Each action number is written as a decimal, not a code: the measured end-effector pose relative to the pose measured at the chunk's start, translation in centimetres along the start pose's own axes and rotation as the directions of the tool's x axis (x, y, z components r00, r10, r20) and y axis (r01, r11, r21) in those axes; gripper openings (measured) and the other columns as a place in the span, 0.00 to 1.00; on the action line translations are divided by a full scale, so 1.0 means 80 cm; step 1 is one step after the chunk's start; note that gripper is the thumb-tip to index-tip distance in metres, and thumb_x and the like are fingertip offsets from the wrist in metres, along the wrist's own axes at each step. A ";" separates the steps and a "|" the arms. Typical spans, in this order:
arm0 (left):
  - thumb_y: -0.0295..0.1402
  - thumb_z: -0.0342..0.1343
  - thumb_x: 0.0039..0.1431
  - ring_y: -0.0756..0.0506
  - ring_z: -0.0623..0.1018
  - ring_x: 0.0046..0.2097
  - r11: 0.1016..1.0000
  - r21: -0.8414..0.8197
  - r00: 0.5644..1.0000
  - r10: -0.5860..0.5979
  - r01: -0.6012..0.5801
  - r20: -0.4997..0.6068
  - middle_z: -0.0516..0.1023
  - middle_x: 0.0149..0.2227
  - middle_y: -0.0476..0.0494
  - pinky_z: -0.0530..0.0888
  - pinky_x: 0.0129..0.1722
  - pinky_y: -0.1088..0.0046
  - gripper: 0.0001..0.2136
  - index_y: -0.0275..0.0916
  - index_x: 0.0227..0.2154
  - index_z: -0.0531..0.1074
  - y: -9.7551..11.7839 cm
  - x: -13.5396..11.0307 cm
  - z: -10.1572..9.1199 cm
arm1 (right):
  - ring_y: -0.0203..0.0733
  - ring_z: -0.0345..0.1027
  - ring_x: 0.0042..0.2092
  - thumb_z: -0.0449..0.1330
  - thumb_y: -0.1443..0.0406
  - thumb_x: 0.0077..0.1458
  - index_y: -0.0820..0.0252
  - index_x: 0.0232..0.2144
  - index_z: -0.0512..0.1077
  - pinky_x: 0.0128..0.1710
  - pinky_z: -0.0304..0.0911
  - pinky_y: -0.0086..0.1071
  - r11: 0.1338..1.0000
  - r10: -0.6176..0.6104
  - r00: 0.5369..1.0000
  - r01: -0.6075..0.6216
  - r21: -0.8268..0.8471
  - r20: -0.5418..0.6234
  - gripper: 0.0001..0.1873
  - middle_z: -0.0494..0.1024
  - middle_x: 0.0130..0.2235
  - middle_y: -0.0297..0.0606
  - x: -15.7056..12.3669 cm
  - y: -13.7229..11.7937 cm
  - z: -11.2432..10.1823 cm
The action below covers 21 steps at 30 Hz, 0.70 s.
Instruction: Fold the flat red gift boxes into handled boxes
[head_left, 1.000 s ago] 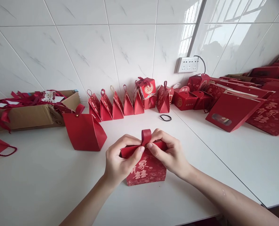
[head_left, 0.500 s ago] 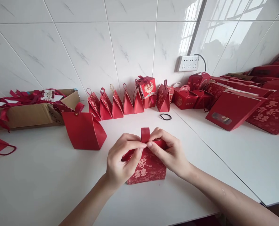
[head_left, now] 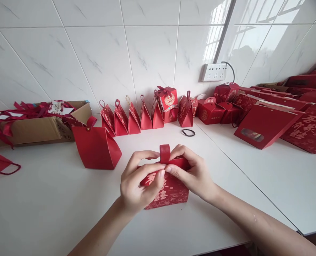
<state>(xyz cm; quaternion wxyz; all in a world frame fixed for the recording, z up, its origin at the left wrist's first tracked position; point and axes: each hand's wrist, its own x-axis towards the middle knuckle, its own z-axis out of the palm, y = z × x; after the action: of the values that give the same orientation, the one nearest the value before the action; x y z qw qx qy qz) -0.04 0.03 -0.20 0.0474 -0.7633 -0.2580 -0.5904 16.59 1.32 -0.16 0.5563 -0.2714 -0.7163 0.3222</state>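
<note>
A red paper gift box (head_left: 171,192) with white characters and a flower print stands on the white table in front of me. From its top edge rises a red strap handle (head_left: 164,153), bent into a loop. My left hand (head_left: 140,181) curls over the left of the top edge, index fingertip and thumb at the base of the loop. On the right of the same edge, my right hand (head_left: 191,172) pinches the top, thumb in front and fingers behind. The fingertips of both hands nearly meet below the loop. Whatever fastens the handle there is hidden.
A plain red gift box (head_left: 96,151) stands to the left, before a cardboard box (head_left: 30,131) of ribbons. Along the wall runs a row of small red boxes (head_left: 146,119). A black hair tie (head_left: 188,132) lies near them. Stacked red boxes (head_left: 266,126) fill the right.
My left thumb and index finger have shifted slightly at the top edge, and the left fingers have lifted a little. The right hand keeps its grip. The view has moved slightly.
</note>
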 end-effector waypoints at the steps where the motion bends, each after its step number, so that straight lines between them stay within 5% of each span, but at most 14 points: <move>1: 0.20 0.57 0.57 0.50 0.77 0.40 1.000 0.021 1.000 0.015 -0.015 -0.001 0.74 0.40 0.44 0.77 0.35 0.75 0.07 0.37 0.35 0.75 0.000 0.000 -0.001 | 0.34 0.68 0.30 0.64 0.57 0.57 0.57 0.31 0.70 0.31 0.65 0.29 1.000 -0.002 1.000 0.002 -0.002 0.003 0.10 0.74 0.30 0.32 0.000 0.000 0.000; 21: 0.23 0.57 0.58 0.50 0.78 0.36 0.995 0.102 1.000 0.021 -0.019 -0.018 0.73 0.37 0.45 0.76 0.30 0.76 0.04 0.38 0.31 0.72 0.001 -0.001 0.001 | 0.35 0.67 0.29 0.63 0.55 0.57 0.57 0.30 0.70 0.31 0.65 0.30 1.000 0.003 1.000 -0.003 -0.008 0.009 0.12 0.73 0.29 0.33 0.002 0.001 0.000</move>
<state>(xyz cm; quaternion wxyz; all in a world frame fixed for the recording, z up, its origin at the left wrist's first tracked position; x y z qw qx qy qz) 0.03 0.00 -0.25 0.0949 -0.7568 -0.2796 -0.5832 16.56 1.49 -0.10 0.5515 -0.2732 -0.7197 0.3213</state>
